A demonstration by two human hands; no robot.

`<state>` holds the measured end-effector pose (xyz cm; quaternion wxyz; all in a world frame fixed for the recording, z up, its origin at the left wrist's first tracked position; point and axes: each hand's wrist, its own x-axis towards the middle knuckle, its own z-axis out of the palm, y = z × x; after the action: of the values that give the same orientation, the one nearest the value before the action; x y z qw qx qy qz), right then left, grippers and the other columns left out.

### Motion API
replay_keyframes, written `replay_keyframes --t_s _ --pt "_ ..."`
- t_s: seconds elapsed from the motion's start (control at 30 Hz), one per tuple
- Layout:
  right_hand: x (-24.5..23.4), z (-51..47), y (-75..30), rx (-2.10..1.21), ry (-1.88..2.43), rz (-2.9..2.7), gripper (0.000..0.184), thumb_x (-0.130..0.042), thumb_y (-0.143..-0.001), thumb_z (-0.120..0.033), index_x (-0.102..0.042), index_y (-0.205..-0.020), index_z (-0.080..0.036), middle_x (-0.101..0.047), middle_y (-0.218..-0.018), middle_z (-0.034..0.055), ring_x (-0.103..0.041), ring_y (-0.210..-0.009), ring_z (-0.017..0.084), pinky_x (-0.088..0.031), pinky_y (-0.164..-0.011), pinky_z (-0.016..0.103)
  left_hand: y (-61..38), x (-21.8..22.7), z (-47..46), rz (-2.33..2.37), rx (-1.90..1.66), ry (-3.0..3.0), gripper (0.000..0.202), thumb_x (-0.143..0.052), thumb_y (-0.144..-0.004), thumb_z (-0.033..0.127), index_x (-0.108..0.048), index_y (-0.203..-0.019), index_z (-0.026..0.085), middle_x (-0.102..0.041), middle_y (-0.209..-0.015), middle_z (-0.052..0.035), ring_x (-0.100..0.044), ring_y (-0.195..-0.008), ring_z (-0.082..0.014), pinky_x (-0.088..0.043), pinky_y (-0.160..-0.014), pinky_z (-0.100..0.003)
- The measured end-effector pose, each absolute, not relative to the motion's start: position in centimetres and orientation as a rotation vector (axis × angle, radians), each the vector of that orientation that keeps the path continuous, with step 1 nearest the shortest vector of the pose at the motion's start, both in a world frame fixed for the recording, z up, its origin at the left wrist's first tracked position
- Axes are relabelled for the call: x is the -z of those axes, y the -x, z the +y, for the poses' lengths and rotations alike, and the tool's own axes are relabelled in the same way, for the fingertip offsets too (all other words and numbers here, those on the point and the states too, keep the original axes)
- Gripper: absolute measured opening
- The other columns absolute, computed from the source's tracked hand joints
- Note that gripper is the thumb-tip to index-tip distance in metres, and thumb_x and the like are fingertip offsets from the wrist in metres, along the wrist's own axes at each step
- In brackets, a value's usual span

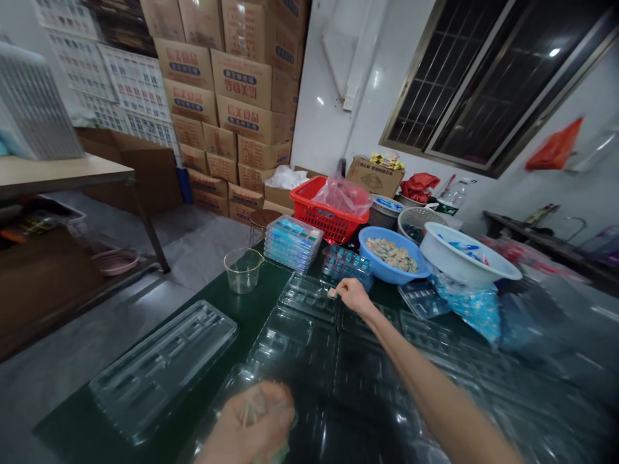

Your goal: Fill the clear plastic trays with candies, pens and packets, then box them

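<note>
My right hand (pixel 354 295) reaches over the far trays, its fingertips pinching a small pale beige piece (pixel 332 292). Just below it lies a clear plastic tray (pixel 305 293) with moulded compartments. My left hand (pixel 254 422), smeared by motion, is curled at the near edge around several small pale beige and greenish pieces (pixel 256 407); their exact kind is too blurred to tell. More clear trays (pixel 294 341) spread in rows under and between both hands. Beyond my right hand, a blue basin (pixel 387 278) holds many similar beige pieces with bits of teal.
A clear measuring jug (pixel 242 278) and a separate tray (pixel 164 367) are on the left of the green table (pixel 72 422). Stacked filled trays (pixel 293 245), a red basket (pixel 309 209) and a white basin (pixel 469 267) line the back. Cardboard boxes (pixel 244 116) rise behind.
</note>
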<state>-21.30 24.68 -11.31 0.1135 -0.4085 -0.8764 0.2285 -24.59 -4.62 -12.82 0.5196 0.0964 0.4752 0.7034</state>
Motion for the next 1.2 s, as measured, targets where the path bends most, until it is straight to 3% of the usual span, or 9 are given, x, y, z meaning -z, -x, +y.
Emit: replay_keyframes --t_s 0.27,0.43,0.6,0.73,0.83,0.93,1.0,1.03,1.2 --pt "11.4 22.7 22.0 -0.119 1.277 -2.701 0.016 -0.047 -0.082 -0.02 -0.058 -0.092 -0.015 -0.057 -0.098 0.0131 -0.058 -0.088 0.025 -0.04 -0.071 0.032 24.6 12.7 -4.7 1.146 -1.68 -0.229 0.027 -0.074 -0.058 0.035 -0.056 -0.063 0.016 -0.036 -0.044 0.0059 -0.033 -0.04 -0.0055 -0.023 -0.043 -0.02" --pt "10.7 22.4 21.6 0.009 1.278 -2.704 0.019 -0.045 -0.084 -0.026 -0.057 -0.094 -0.016 -0.057 -0.093 0.0107 -0.058 -0.084 0.023 -0.04 -0.069 0.03 24.7 12.3 -4.9 1.148 -1.672 -0.205 0.029 -0.074 -0.058 0.036 -0.053 -0.061 0.016 -0.037 -0.044 0.0058 -0.032 -0.039 -0.0052 -0.019 -0.04 -0.02" --pt "10.1 22.3 21.0 0.005 1.118 -2.756 0.02 -0.04 -0.086 -0.025 -0.058 -0.094 -0.021 -0.056 -0.098 0.0063 -0.056 -0.088 0.019 -0.038 -0.069 0.026 24.7 11.2 -5.2 1.189 -1.663 -0.207 0.028 -0.073 -0.059 0.035 -0.054 -0.064 0.015 -0.043 -0.047 0.0046 -0.038 -0.042 -0.0057 -0.025 -0.041 -0.018" --pt "9.4 21.9 21.3 -0.105 1.008 -2.828 0.019 -0.045 -0.082 -0.019 -0.063 -0.077 -0.016 -0.058 -0.087 0.0081 -0.056 -0.085 0.02 -0.037 -0.068 0.026 24.4 9.6 -5.4 1.279 -1.554 -0.252 0.024 -0.069 -0.063 0.033 -0.053 -0.068 0.015 -0.041 -0.045 0.0054 -0.034 -0.037 -0.0052 -0.022 -0.034 -0.016" --pt "7.8 19.3 21.2 -0.204 0.901 -2.807 0.021 -0.043 -0.084 -0.02 -0.063 -0.089 -0.016 -0.058 -0.095 0.0085 -0.054 -0.087 0.019 -0.037 -0.07 0.026 24.3 9.0 -5.6 1.277 -1.545 -0.261 0.022 -0.069 -0.062 0.027 -0.053 -0.069 0.015 -0.043 -0.044 0.0055 -0.035 -0.035 -0.0052 -0.023 -0.033 -0.016" --pt "5.8 14.1 19.8 -0.474 0.622 -2.822 0.021 -0.044 -0.087 -0.03 -0.061 -0.095 -0.022 -0.06 -0.087 0.0 -0.055 -0.077 0.012 -0.038 -0.066 0.02 24.1 9.1 -5.7 1.279 -1.539 -0.256 0.02 -0.068 -0.062 0.024 -0.053 -0.071 0.016 -0.045 -0.044 0.005 -0.036 -0.034 -0.0052 -0.024 -0.033 -0.016" --pt "4.7 10.3 18.7 -0.997 0.312 -2.821 0.021 -0.05 -0.083 -0.037 -0.063 -0.086 -0.02 -0.06 -0.072 -0.0018 -0.053 -0.063 0.01 -0.036 -0.054 0.018 24.0 9.2 -5.8 1.289 -1.53 -0.274 0.016 -0.066 -0.064 0.021 -0.053 -0.071 0.015 -0.044 -0.044 0.0053 -0.035 -0.034 -0.0049 -0.024 -0.033 -0.016" --pt "4.3 8.6 18.3 -1.097 0.287 -2.808 0.023 -0.056 -0.078 -0.041 -0.063 -0.078 -0.019 -0.058 -0.064 -0.0031 -0.051 -0.057 0.009 -0.033 -0.049 0.018 23.8 9.3 -5.8 1.304 -1.527 -0.301 0.013 -0.064 -0.064 0.019 -0.053 -0.069 0.015 -0.044 -0.045 0.0052 -0.035 -0.035 -0.005 -0.024 -0.033 -0.016" --pt "4.0 5.5 17.3 -1.223 0.36 -2.847 0.016 -0.068 -0.064 -0.031 -0.061 -0.059 -0.018 -0.051 -0.05 -0.0059 -0.044 -0.048 0.007 -0.026 -0.044 0.017 23.2 9.0 -6.0 1.38 -1.46 -0.436 0.006 -0.06 -0.062 0.013 -0.055 -0.063 0.013 -0.044 -0.047 0.003 -0.039 -0.038 -0.0072 -0.028 -0.035 -0.018"
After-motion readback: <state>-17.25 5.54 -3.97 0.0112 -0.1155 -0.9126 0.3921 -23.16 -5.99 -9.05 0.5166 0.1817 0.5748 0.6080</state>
